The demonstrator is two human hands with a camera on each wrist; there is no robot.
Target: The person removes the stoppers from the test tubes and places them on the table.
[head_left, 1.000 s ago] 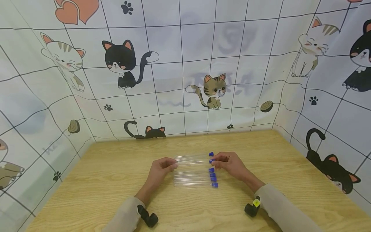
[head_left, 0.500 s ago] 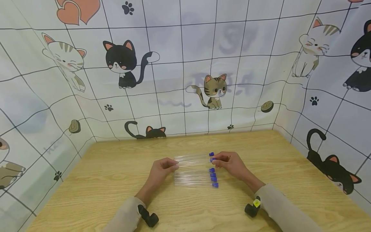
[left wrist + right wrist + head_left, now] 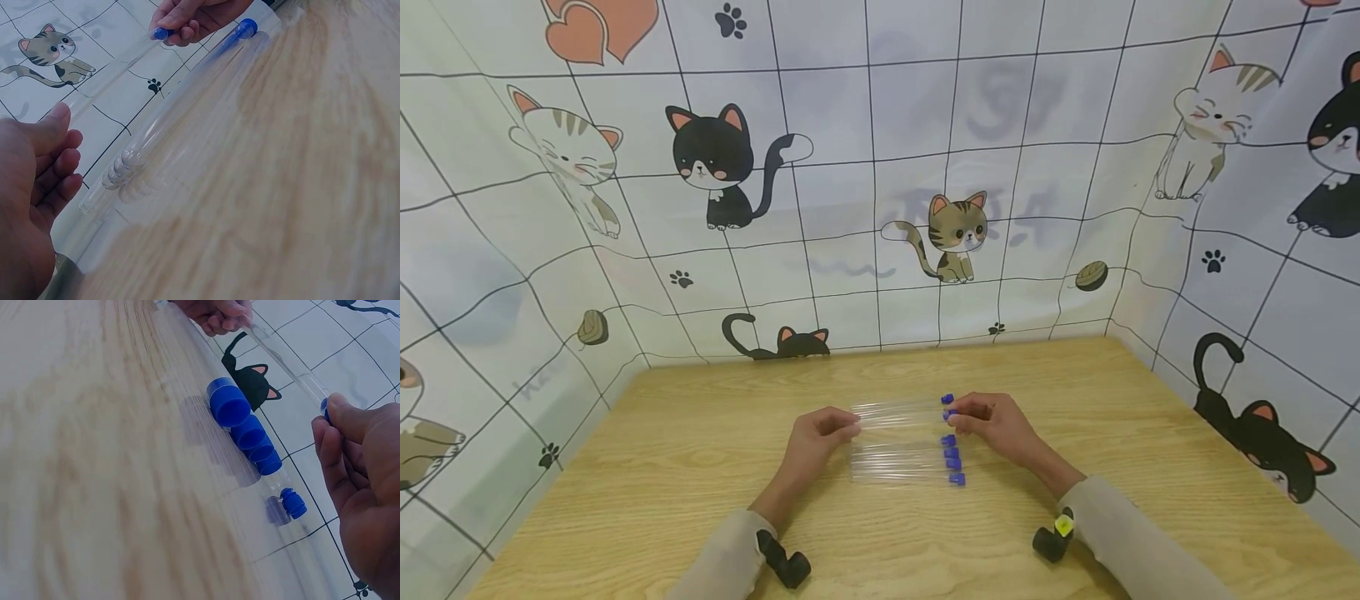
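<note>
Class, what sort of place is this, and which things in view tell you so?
Probably a screened-off tabletop workspace, perhaps set up indoors: there's a wood-grain table, a cat-print covering around its back and sides, and clear tubes with blue caps grouped together for handling.

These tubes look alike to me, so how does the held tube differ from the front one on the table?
The held tube is raised, pinched at its ends by the left hand and right hand; the front tube lies on the table, touched by neither. The held tube's cap is partly hidden by the right hand; the front tube's cap shows fully. Both are clear with blue caps.
</note>
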